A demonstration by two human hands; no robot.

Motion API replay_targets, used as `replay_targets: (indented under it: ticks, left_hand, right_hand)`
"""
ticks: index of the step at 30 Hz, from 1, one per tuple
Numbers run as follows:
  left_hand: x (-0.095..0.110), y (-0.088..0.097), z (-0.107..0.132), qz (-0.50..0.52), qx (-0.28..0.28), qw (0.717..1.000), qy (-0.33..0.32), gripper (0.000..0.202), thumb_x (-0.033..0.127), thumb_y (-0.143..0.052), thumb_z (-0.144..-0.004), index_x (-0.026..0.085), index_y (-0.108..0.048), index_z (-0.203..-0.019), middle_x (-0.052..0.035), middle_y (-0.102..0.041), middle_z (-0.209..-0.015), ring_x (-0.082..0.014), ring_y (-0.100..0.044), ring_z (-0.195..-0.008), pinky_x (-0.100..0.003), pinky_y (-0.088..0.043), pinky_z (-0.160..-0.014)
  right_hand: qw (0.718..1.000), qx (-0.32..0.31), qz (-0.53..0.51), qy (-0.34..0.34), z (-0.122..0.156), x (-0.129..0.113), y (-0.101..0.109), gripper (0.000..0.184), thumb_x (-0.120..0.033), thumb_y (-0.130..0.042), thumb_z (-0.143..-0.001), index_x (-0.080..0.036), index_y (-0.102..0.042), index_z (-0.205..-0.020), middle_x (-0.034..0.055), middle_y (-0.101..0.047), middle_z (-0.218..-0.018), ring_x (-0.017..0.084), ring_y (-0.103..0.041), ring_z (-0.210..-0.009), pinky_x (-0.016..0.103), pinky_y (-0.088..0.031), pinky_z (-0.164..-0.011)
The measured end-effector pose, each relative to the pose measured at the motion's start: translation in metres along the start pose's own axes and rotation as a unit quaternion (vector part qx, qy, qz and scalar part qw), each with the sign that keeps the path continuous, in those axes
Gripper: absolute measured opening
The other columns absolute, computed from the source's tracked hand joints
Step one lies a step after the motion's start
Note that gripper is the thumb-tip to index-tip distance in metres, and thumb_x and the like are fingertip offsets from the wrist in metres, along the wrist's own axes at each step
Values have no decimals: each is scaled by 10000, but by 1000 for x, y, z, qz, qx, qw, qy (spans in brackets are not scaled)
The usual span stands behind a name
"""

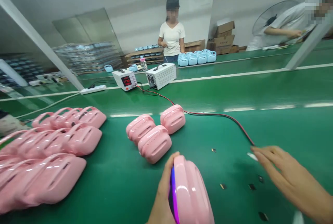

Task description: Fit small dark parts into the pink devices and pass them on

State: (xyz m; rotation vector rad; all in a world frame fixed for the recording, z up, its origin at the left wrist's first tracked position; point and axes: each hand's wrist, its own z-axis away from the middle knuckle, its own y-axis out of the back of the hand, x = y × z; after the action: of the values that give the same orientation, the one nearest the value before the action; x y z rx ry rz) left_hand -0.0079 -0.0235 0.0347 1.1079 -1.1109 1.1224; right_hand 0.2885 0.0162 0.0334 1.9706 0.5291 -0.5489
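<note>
My left hand (162,192) is closed around a pink plastic device (194,189) with a rounded, ridged shell. A blue and purple light glows along its left edge, and its lower part runs out of the frame. At the right, my right hand (291,179) has its fingers pressed together at the end of a red and black cable (231,117). A white piece (252,156) shows by these fingertips; the cable's very end is hidden. Small black card-like pieces (252,186) lie on the green table (117,189) between and below my hands.
Three pink devices (155,144) stand ahead of my left hand. Rows of handled pink devices (59,179) fill the left. A power supply with red digits (125,80) and another white box (161,75) stand beyond. One person (172,38) stands behind light-blue devices (197,57); another (283,26) leans at right.
</note>
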Motion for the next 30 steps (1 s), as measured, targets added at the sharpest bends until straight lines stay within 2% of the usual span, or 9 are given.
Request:
replay_targets:
  ticks: [3,5,7,10,13,18,22,25,30]
  left_hand:
    - [33,-19,-27,-121,-22,982,-144,1210,341,-902,-429,247,-277,-1461,-140,-396,-1474,-405,-431,-1319,-521,-389,-1104]
    - [56,-37,-56,-174,-16,952,-253,1117,371,-883,-463,214,-336,-1424,-141,-489,-1377,-376,-458,-1284,-538,-352,-1120]
    - [77,-50,-91,-181,-8,931,-315,1170,483,-858,-497,166,-268,-1457,-175,-459,-1396,-349,-452,-1291,-506,-351,-1123]
    - [105,-45,-142,-310,48,898,-309,1114,655,-776,-551,183,-323,-1453,-199,-361,-1466,-359,-328,-1387,-481,-334,-1121]
    - [123,-17,-174,-520,61,841,-135,806,721,-481,-788,147,-487,-1355,-222,-501,-1381,-399,-455,-1298,-522,-380,-1053]
    - [124,17,-184,-559,43,827,-51,341,453,-562,-797,146,-711,-807,-205,-725,-887,-408,-669,-943,-467,-506,-799]
    - [118,11,-184,-536,52,836,-104,133,275,-610,-724,176,-674,-663,-158,-720,-794,-352,-680,-856,-378,-475,-719]
    - [124,3,-179,-500,62,852,-139,216,359,-601,-750,179,-673,-654,-119,-704,-753,-301,-663,-772,-336,-433,-652]
    - [138,3,-138,-351,85,908,-213,323,453,-645,-728,148,-664,-624,-16,-605,-579,-156,-544,-573,-253,-348,-540]
  right_hand:
    - [993,-54,-85,59,-13,-64,16,332,-505,-498,-883,-244,-698,-923,67,-705,-834,211,-662,-717,305,-527,-615]
    - [974,-155,-142,89,-27,-103,19,234,-430,-562,-855,-227,-673,-825,11,-663,-685,153,-603,-581,238,-471,-513]
    - [975,-143,-156,74,-56,-120,19,185,-366,-626,-794,-201,-628,-711,-12,-603,-578,126,-534,-507,215,-404,-455]
    - [972,-143,-182,-32,-126,-103,16,135,-264,-655,-772,-168,-650,-676,3,-617,-547,113,-528,-486,208,-408,-466]
    - [968,-94,-156,-174,-197,-62,0,282,-198,-667,-804,-140,-582,-542,-44,-447,-397,58,-312,-357,207,-259,-356]
    - [969,-18,-101,-223,-247,-10,-39,139,-258,-632,-911,-120,-636,-920,0,-637,-799,106,-596,-628,244,-521,-572]
    - [972,29,-60,-227,-241,6,-49,275,-316,-616,-922,-133,-604,-1126,81,-633,-1114,207,-640,-933,387,-558,-792]
    - [981,44,-42,-184,-210,9,-46,322,-252,-602,-916,-133,-575,-1214,127,-589,-1229,240,-598,-1052,439,-493,-911]
    - [989,-125,-71,-36,-93,2,-50,178,-300,-720,-774,-177,-752,-898,65,-704,-860,213,-638,-770,329,-508,-743]
